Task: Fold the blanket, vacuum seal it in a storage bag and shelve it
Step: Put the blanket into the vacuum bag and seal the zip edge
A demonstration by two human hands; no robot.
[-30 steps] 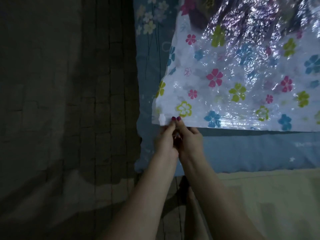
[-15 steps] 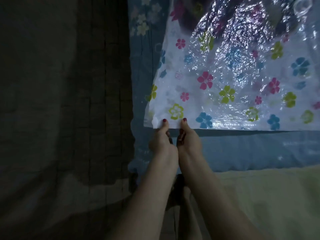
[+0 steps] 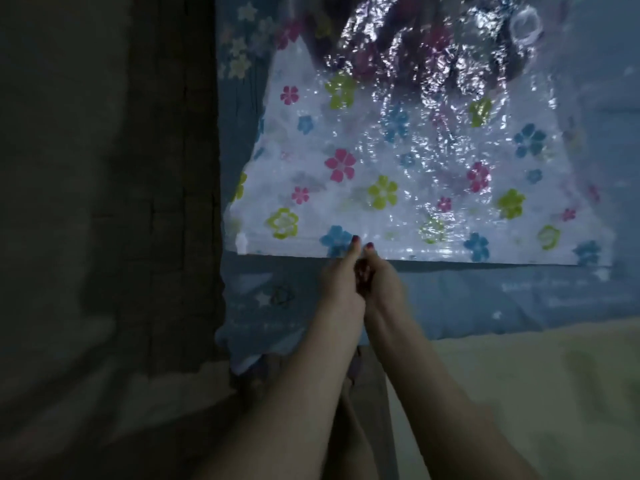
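Hands meet at the near edge of the storage bag [image 3: 398, 174], and we see both of them from above. Our left hand [image 3: 341, 289] and our right hand [image 3: 382, 284] are side by side, touching each other, with the fingers curled. Each thumb lies on top of the closing strip [image 3: 450, 252] of the bag and the other fingers seem to go under it, so both hands pinch this strip, a little left of its middle. The bag is clear plastic printed with coloured flowers and lies flat on a blue bedcover [image 3: 502, 299]. Inside it, at the far end, we see the blanket [image 3: 415, 53] as a dark, wrinkled mass under shiny plastic; it is blurred. A round valve [image 3: 526, 24] sits on the bag near the top right. To the left of the bedcover is a dark quilted cloth [image 3: 104, 202], and a pale yellow sheet [image 3: 536, 393] lies nearer to us on the right.
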